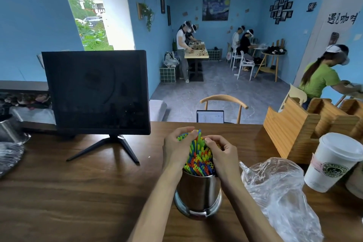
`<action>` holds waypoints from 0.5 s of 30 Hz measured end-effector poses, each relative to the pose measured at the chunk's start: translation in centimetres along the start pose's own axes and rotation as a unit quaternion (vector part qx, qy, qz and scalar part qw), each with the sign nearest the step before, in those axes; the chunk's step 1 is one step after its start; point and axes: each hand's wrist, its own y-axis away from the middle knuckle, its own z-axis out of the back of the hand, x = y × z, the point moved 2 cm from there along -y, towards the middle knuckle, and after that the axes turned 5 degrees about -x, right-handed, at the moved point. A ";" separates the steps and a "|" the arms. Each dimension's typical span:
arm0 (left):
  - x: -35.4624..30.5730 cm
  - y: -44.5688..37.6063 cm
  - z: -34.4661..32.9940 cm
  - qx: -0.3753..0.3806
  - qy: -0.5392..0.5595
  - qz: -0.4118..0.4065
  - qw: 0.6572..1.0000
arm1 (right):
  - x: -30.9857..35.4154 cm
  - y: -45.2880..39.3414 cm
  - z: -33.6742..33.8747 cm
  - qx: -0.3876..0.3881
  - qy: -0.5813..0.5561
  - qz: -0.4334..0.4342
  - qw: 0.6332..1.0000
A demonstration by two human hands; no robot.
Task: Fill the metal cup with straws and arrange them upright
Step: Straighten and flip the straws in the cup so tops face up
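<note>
Head view: at lower centre of the frame the metal cup [198,192] stands on the wooden table [78,192], packed with coloured straws [199,160] that lean away toward the frame's top. The left hand [175,150] and right hand [221,155] flank the bundle, each grip curled round the straws from its own side. To do this well, I would squeeze evenly, draw the tops back over the cup, and steady its base. An empty plastic bag [275,188] lies just right.
</note>
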 end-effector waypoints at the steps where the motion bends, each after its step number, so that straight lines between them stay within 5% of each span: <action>1: 0.0 0.0 0.0 -0.001 0.002 0.000 1.000 | 0.0 0.0 0.0 -0.002 0.002 0.001 1.000; 15: -0.5 0.4 0.1 -0.003 -0.011 -0.007 1.000 | 0.0 -0.1 0.1 0.002 0.015 0.005 1.000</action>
